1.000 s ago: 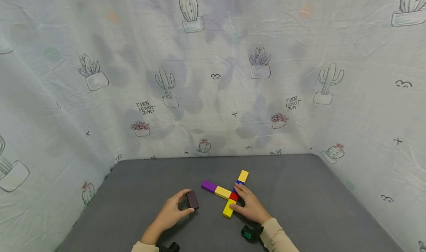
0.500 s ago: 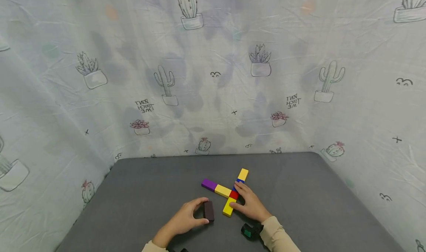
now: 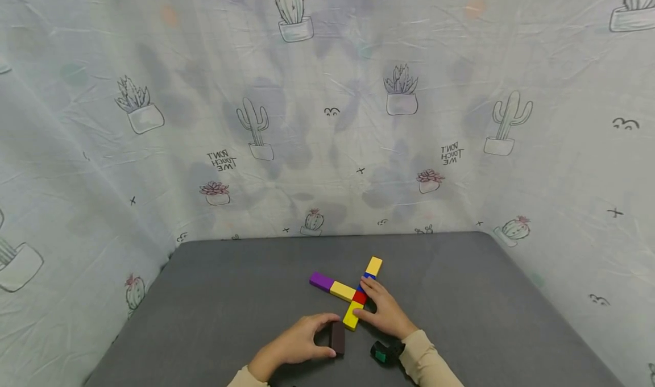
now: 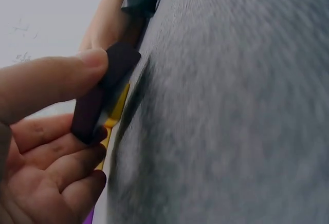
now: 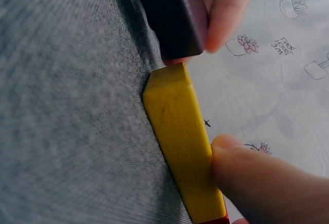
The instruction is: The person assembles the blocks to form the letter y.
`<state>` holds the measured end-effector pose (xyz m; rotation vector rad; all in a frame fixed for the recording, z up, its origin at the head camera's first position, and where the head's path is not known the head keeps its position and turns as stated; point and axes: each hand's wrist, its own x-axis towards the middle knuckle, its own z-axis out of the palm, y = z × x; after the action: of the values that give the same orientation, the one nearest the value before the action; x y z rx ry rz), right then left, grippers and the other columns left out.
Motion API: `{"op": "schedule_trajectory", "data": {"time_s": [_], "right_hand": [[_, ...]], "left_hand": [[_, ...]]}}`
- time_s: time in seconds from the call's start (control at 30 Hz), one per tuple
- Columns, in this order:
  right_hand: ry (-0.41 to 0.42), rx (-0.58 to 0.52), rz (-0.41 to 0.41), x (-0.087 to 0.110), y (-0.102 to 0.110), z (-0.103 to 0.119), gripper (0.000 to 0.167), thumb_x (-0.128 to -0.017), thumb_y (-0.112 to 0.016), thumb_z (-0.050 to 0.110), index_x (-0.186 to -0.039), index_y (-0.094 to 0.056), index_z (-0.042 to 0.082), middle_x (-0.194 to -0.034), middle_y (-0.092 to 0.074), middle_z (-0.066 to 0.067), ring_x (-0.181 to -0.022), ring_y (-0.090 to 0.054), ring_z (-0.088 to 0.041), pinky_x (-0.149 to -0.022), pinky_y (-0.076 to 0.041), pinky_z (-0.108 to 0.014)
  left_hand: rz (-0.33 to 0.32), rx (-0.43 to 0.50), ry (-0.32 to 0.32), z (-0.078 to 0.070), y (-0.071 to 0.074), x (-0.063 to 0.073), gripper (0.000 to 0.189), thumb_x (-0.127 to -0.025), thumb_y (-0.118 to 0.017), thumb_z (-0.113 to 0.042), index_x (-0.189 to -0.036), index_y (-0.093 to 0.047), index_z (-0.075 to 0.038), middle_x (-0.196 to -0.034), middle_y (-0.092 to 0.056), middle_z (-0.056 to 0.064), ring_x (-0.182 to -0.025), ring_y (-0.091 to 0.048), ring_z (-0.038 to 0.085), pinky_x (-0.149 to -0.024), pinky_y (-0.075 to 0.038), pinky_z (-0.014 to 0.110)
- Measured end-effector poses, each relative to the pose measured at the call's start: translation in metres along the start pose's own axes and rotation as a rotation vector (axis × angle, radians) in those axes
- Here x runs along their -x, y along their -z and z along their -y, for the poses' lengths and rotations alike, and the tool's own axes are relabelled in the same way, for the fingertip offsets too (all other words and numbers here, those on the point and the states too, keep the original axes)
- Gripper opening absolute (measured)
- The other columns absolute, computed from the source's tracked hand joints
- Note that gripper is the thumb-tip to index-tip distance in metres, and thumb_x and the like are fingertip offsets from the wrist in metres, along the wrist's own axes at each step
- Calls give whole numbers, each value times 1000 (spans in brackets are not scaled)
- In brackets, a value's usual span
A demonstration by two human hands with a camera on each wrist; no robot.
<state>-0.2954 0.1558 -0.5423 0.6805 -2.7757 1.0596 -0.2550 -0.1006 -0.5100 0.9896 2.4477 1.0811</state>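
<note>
In the head view, my left hand [image 3: 299, 340] pinches a dark brown block [image 3: 338, 339] between thumb and fingers, close to the near end of a bright yellow block [image 3: 351, 321]. That yellow block lines up with a red block [image 3: 360, 298], a blue block [image 3: 369, 276] and a pale yellow block [image 3: 374, 265]. Off the red one, another pale yellow block [image 3: 342, 291] and a purple block [image 3: 321, 282] run leftward. My right hand [image 3: 387, 313] rests on the row, fingers at the blue block, thumb [image 5: 231, 157] touching the bright yellow one; it partly covers the blue.
A grey cloth-covered table [image 3: 230, 296] lies under the blocks. White curtain with cactus prints [image 3: 307, 137] encloses its back and sides. A black wrist device [image 3: 387, 353] with a green patch is on my right wrist.
My left hand has carried the dark brown block right and toward me, up beside the bright yellow block's near end. The right hand stays on the row, and the other blocks keep their arrangement.
</note>
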Motion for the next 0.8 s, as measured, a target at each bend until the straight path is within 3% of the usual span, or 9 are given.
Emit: {"op": "schedule_trajectory", "data": {"time_s": [0.43,0.8], "right_hand": [[34,-7,-15,0,0,-1,74,-87,-64,46,-141,-43,1,-150,-37,-15,-138,-32,-38,-106,-33,-59],[39,5,-19,0,-1,-1,74,-86,-64,47,-141,-43,1,-150,-37,-14,-138,-32,-37,-106,-33,-59]], "left_hand": [[85,-111,46,-8,0,-6,67,-84,-70,-39,-140,-47,-9,-140,-52,4,-123,-52,11,-100,-46,32],[127,-201,21,-13,4,-6,67,-84,-69,-37,-141,-46,-9,-142,-50,4,-129,-48,16,-103,-44,33]]}}
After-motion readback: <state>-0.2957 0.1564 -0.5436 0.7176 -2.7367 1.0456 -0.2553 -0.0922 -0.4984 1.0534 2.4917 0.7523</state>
